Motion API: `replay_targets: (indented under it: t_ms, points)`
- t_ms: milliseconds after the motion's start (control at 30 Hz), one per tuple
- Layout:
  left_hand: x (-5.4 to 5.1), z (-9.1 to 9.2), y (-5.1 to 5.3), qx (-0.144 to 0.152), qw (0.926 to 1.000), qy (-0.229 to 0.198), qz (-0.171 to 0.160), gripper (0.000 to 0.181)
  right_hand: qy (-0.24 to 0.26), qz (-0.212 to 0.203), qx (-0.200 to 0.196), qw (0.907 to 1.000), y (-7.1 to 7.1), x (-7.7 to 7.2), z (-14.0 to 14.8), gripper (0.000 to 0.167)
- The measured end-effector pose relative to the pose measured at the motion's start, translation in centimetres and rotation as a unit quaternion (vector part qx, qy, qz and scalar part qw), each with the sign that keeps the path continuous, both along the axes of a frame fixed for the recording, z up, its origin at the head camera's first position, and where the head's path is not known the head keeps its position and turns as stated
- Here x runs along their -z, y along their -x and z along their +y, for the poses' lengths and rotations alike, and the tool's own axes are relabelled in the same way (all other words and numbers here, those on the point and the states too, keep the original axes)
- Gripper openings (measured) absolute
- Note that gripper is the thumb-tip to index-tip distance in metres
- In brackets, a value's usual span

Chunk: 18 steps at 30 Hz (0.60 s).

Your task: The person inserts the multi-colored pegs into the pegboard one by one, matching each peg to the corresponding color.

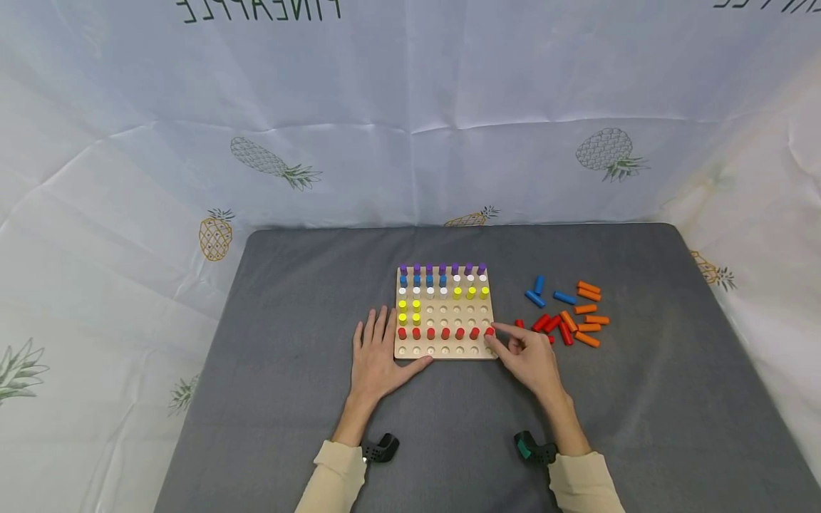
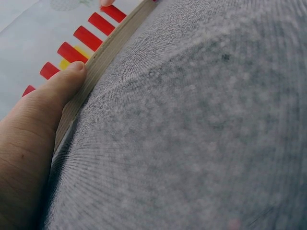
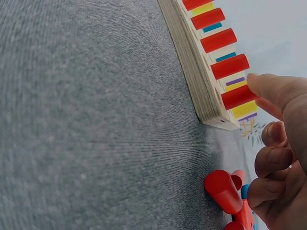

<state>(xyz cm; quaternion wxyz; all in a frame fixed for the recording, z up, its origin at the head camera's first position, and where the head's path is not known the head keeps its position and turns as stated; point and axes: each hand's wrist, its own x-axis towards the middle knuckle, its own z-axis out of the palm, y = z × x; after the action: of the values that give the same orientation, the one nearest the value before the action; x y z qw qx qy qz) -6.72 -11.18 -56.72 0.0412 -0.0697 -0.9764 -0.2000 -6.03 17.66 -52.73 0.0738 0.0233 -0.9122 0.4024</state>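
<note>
A wooden pegboard point(image 1: 462, 357) lies on the table, with standing pegs in rows of purple, blue, white, yellow and red. My left hand point(image 1: 375, 363) rests flat along its left side, fingers straight. In the left wrist view, the left thumb point(image 2: 67, 84) touches the board's front edge near the red pegs. At the right end of the red row, my right hand point(image 1: 529, 362) pinches the top of a red peg point(image 3: 238, 97) between thumb and index finger. That peg stands in the board, and the other right fingers are curled in.
Right of the board lie loose orange pegs point(image 1: 586, 340), blue pegs point(image 1: 564, 298) and red pegs point(image 1: 565, 333); some red ones are partly behind the right hand. A grey cloth point(image 1: 288, 320) covers the table. Behind it hangs a pineapple-print curtain point(image 1: 410, 171).
</note>
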Motion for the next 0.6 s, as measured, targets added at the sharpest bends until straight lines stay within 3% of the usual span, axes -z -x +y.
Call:
replay_targets:
  t_ms: [300, 600]
  points:
    - [-0.1, 0.0, 0.0, -0.001, 1.0000, 0.006, 0.002, 0.118, 0.013, 0.036, 0.035, 0.9987, 0.2, 0.1, 0.7, 0.023]
    - [0.1, -0.1, -0.1, -0.001, 1.0000, 0.004, 0.003, 0.118, -0.011, 0.023, 0.133, 0.9907, 0.5, 0.1, 1.2, 0.025]
